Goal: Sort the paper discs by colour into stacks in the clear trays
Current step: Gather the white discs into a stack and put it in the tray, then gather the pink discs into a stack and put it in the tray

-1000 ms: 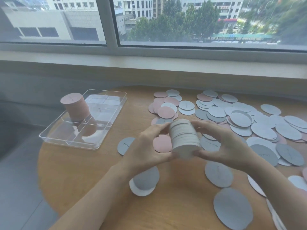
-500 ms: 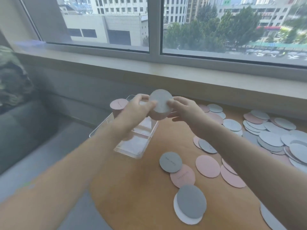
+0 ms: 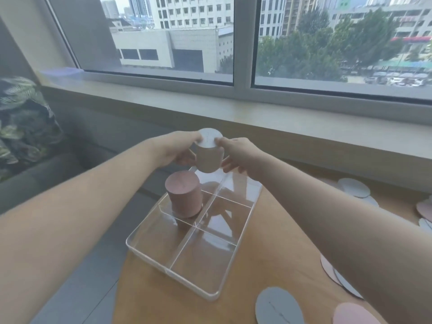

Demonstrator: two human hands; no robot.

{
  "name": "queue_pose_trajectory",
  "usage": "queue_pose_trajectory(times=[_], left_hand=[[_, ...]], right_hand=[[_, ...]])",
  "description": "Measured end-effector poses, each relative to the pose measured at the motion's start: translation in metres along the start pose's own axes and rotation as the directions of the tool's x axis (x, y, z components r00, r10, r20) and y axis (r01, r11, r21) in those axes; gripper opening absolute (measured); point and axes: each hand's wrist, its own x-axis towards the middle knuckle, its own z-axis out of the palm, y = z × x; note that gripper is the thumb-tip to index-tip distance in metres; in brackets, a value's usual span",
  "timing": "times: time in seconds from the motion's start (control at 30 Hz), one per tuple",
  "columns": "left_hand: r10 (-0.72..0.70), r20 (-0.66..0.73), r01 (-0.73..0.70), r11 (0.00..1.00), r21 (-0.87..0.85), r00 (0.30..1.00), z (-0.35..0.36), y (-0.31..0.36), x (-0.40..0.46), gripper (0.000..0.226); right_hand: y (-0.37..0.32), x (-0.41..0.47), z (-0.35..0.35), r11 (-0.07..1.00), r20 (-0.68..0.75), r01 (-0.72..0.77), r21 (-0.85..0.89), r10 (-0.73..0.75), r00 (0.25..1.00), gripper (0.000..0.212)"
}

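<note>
A tall stack of white paper discs hangs in the air above the far end of the clear tray. My left hand grips it from the left and my right hand grips it from the right, thumbs near the top disc. A stack of pink discs stands upright in the tray's middle left compartment. The tray has several compartments split by clear dividers. Loose discs lie on the round wooden table: a grey disc and a pink disc near the bottom edge.
More loose discs lie at the right edge of the table, partly hidden by my right forearm. A window sill runs behind the table. A grey sofa with a leaf-patterned cushion stands to the left. The tray overhangs the table's left rim.
Both hands carried the white stack from the middle of the table leftwards to above the tray's far end. My view swung left, so most loose discs left the frame.
</note>
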Motion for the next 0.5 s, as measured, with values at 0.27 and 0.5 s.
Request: queue_pose_trajectory(times=[0.27, 0.5], left_hand=[[0.009, 0.000, -0.009, 0.984, 0.176, 1.000, 0.005, -0.011, 0.029, 0.035], [0.010, 0.054, -0.026, 0.952, 0.304, 0.998, 0.003, -0.021, 0.023, 0.033]], right_hand=[[0.008, 0.032, 0.011, 0.975, 0.043, -0.014, -0.221, 0.025, 0.999, 0.046], [0.015, 0.021, 0.021, 0.951, 0.060, 0.014, -0.309, 0.005, 0.998, 0.043]])
